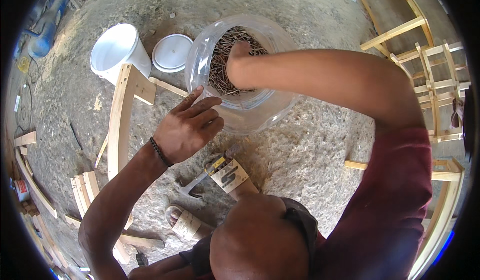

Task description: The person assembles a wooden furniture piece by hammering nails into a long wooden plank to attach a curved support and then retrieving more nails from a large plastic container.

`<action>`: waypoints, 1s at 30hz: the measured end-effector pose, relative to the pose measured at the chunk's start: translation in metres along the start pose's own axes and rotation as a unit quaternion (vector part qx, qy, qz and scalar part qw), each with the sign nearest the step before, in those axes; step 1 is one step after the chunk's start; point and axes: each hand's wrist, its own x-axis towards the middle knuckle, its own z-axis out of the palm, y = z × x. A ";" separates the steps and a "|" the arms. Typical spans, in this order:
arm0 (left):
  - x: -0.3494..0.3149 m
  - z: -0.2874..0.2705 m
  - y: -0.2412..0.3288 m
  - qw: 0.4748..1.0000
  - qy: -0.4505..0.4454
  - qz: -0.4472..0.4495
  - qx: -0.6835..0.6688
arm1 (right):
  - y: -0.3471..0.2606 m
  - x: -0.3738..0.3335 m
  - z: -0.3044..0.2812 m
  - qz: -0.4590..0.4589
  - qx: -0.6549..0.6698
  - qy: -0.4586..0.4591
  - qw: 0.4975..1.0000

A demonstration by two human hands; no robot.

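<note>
A wide clear plastic tub [272, 110] stands on the floor in front of me, with a heap of brown nails [220, 72] inside. My right hand [241, 65] reaches into the tub from the right, down among the nails. Its fingers are mostly hidden, so any nails in them cannot be made out. At the tub's near left side is my left hand [192, 125], a dark bracelet on its wrist. Its fingers are spread, the foremost one by the tub's wall, and nothing shows in them. A claw hammer [195, 182] lies on the floor beside my sandalled foot.
Left of the tub are a white bucket [114, 50] and a round white lid [172, 53]. A curved wooden piece [120, 125] stands near my left forearm. Cut wood pieces [85, 190] lie at the left; wooden frames [432, 85] stand at the right. Blue cylinders [45, 37] are at the far left.
</note>
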 end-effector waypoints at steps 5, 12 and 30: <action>-0.006 -0.004 -0.013 1.000 -0.020 -0.006 -0.002 | 0.019 0.001 -0.034 0.005 0.182 0.043 0.982; 0.005 0.005 -0.003 1.000 0.010 -0.008 -0.024 | 0.027 0.105 0.006 -0.048 0.257 0.352 0.899; 0.019 0.007 -0.001 0.999 0.011 -0.017 -0.034 | 0.039 0.101 0.019 -0.017 0.208 0.405 0.890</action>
